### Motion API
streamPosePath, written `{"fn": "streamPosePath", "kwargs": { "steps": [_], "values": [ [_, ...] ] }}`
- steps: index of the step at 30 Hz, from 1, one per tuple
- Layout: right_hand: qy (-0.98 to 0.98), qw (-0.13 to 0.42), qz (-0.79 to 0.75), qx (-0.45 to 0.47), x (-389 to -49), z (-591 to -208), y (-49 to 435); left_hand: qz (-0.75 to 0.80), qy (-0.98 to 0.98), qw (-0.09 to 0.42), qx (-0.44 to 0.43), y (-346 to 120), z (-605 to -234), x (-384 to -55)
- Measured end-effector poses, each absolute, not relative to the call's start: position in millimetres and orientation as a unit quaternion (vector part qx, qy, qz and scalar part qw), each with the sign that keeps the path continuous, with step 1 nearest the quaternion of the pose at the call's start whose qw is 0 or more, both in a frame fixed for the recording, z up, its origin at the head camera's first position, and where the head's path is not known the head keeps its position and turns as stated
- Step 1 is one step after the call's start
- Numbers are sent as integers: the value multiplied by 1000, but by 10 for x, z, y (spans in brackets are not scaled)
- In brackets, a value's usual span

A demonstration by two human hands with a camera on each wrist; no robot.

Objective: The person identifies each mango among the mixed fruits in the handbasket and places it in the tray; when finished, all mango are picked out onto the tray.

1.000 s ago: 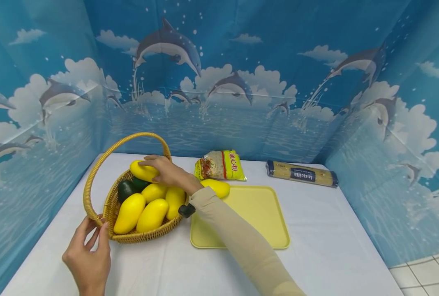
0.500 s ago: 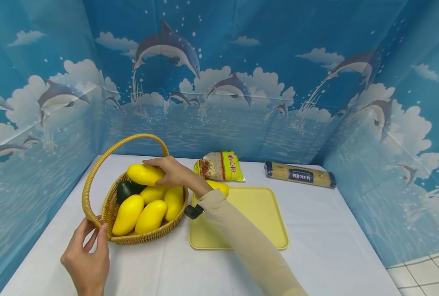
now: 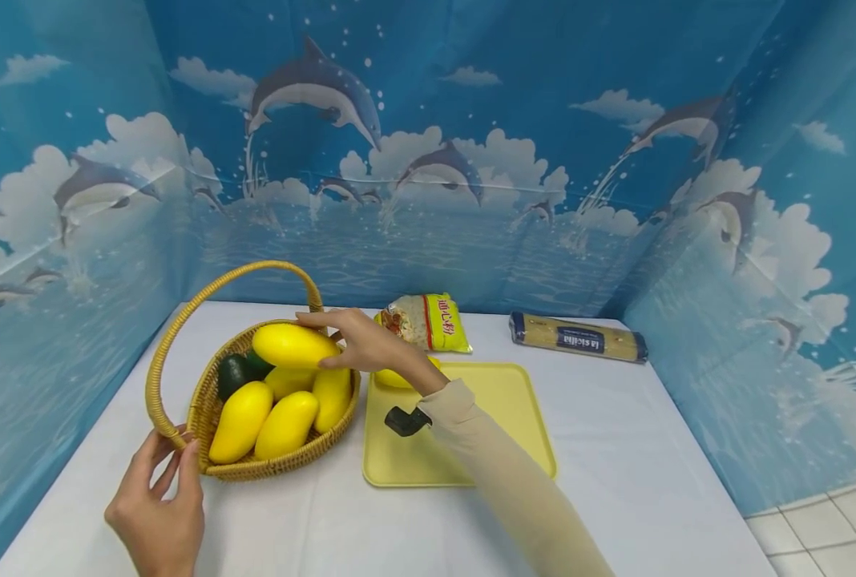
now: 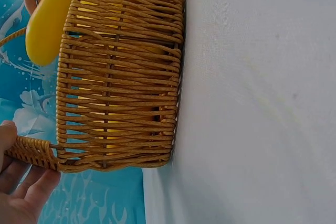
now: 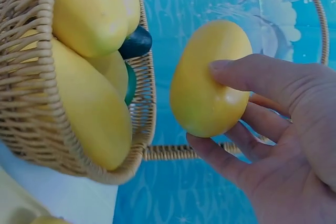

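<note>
A yellow mango (image 3: 291,346) is in my right hand (image 3: 370,344), gripped between thumb and fingers over the back of the wicker basket (image 3: 284,466). In the right wrist view this mango (image 5: 210,85) is raised off the other fruit, the thumb pressed on its side. My left hand (image 3: 157,501) pinches the base of the basket's arched handle (image 3: 155,385); the left wrist view shows its fingers (image 4: 39,190) around the woven strip. Several more mangoes (image 3: 240,421) lie inside the basket, with dark green fruit (image 3: 233,375), like avocados, at the left.
Right of the basket lies a pale yellow tray (image 3: 500,425). Another mango (image 3: 392,378), partly behind my right wrist, lies on the tray's back left corner. Behind it is a bag of pasta (image 3: 417,320); a spaghetti pack (image 3: 579,336) lies at the back right. Dolphin-print curtains (image 3: 428,232) enclose the table.
My right hand has shifted slightly to the right with the mango, exposing more of it. The left hand keeps its hold on the handle. The whole view drifts a little left.
</note>
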State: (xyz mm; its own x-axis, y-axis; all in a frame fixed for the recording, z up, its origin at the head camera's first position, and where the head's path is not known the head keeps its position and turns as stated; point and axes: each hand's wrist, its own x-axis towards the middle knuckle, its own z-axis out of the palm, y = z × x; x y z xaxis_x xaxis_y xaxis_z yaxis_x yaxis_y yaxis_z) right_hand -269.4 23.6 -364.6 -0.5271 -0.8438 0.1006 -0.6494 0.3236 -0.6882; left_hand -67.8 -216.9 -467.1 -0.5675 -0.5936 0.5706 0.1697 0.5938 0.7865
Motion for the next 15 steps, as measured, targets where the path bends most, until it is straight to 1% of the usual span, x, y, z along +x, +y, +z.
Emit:
{"fn": "streamPosePath", "kwargs": {
  "steps": [4,15],
  "values": [
    [798,140,-360,-463,-2619,-3630,373,-426,-775,447,132,-2188,-4669,-672],
    [786,84,-401,-463,-2450,-3691,763,-423,-779,442,137,-2195,-4679,-692]
  ]
}}
